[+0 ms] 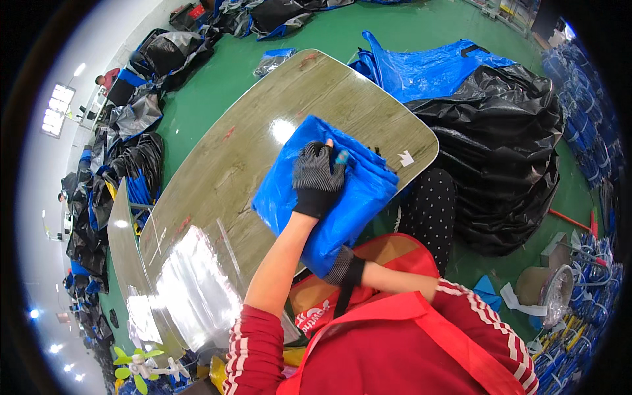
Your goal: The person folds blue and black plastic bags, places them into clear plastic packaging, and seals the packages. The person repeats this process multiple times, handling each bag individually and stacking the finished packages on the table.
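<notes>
A folded blue plastic tarp (276,191) lies on the wood-patterned table (250,112), its near corner hanging past the table's edge. My left hand (318,174), in a dark dotted glove with bare fingertips, rests on top of the bundle with the thumb apart from the fingers; something blue covers the thumb's tip. Down at the overhanging near corner, my right hand (345,266) wears a matching glove and grips the tarp's edge. Its fingertips are partly hidden by the plastic.
Clear plastic sheets or bags (197,283) lie on the table's near left. A large black and blue tarp heap (487,151) stands on the green floor at right. Beside me is a bucket (536,288). A small fan (138,362) stands at lower left.
</notes>
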A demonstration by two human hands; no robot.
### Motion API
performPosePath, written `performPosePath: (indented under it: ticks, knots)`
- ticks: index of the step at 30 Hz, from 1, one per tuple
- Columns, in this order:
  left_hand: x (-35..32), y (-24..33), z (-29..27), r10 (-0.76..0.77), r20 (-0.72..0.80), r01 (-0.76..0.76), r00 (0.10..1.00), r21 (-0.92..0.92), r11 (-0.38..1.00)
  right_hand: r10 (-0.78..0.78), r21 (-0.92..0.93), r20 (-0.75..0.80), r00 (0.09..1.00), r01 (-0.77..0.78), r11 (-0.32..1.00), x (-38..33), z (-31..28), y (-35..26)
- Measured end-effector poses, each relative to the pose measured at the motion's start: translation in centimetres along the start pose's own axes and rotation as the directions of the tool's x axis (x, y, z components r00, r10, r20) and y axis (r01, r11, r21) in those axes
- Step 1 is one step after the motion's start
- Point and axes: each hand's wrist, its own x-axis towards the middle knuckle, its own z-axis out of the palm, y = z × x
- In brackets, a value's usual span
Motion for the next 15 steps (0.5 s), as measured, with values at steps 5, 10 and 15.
performPosePath:
  ticks: [5, 10, 15]
  knots:
    - [0.5, -0.6, 0.1, 0.246, -0.005, -0.191, 0.969, 0.619, 0.762, 0.147, -0.146, 0.247, 0.958, -0.114, 0.983, -2.6, -9.6, -3.7]
    - [2.3, -2.7, -0.7, 0.163, 0.198, -0.247, 0.967, 0.542, 0.803, -0.193, -0.599, -0.438, 0.878, -0.125, 0.791, 0.9, -14.3, 3.2]
    - [4.2, -6.3, -2.1, 0.230, 0.225, -0.233, 0.947, -0.014, 0.972, -0.384, -0.509, -0.394, 0.835, 0.150, 0.848, -1.6, -13.4, 8.5]
